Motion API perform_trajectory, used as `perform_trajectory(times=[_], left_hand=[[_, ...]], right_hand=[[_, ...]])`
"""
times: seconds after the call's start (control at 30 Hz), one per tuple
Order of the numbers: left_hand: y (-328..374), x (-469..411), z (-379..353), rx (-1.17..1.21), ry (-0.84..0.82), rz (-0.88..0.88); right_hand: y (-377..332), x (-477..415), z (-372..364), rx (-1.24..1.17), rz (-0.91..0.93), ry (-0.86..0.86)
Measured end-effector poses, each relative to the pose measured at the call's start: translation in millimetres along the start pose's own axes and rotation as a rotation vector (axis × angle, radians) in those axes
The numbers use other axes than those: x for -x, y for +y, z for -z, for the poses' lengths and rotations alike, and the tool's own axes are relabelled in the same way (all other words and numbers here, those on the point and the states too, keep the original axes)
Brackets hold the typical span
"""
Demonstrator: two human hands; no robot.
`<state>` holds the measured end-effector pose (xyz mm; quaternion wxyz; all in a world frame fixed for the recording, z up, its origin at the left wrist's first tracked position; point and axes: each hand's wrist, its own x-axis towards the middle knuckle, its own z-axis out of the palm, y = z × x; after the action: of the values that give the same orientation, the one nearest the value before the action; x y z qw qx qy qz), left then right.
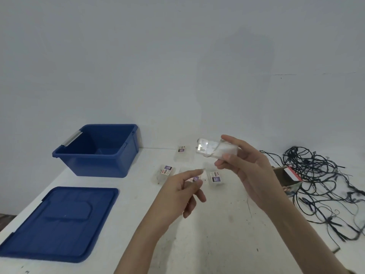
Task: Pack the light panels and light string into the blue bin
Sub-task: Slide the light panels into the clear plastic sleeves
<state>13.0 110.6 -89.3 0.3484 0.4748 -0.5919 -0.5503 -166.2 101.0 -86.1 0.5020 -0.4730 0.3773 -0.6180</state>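
My right hand (245, 165) pinches a clear plastic light panel (213, 150) and holds it up above the table's middle. My left hand (185, 191) hovers lower with its fingers loosely extended and nothing in it. Several more clear light panels with small labels lie on the white table: one at the back (182, 153), one to the left (164, 173), one to the right (215, 177); another is partly hidden behind my left fingers. The blue bin (98, 153) stands open and looks empty at the back left. The black light string (316, 184) lies tangled at the right.
The bin's blue lid (59, 222) lies flat near the table's front left edge. A small open cardboard box (286, 178) sits beside the tangled string. A plain pale wall runs behind the white table (217, 234).
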Motion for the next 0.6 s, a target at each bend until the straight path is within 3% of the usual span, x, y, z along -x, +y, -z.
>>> perform_trajectory(times=[0.2,0.33,0.4,0.47,0.6], left_hand=[[5.5,10.0,0.3,-0.486,0.103,-0.069],[21.7,20.4,6.8,-0.980,0.158,-0.273],[31.6,19.9,10.4,-1.119,0.190,-0.438],[41.8,15.1,15.4,-1.147,0.190,-0.487],[45.2,-1.4,29.1,-0.913,0.154,-0.439]], right_hand=[[12.8,3.6,0.4,0.594,0.276,0.175],[16.5,6.1,-2.7,0.844,0.327,0.074],[18.7,9.5,-3.5,0.865,0.254,-0.029],[17.8,14.2,-3.8,0.835,0.145,-0.130],[9.8,23.2,-7.1,0.517,-0.048,-0.280]])
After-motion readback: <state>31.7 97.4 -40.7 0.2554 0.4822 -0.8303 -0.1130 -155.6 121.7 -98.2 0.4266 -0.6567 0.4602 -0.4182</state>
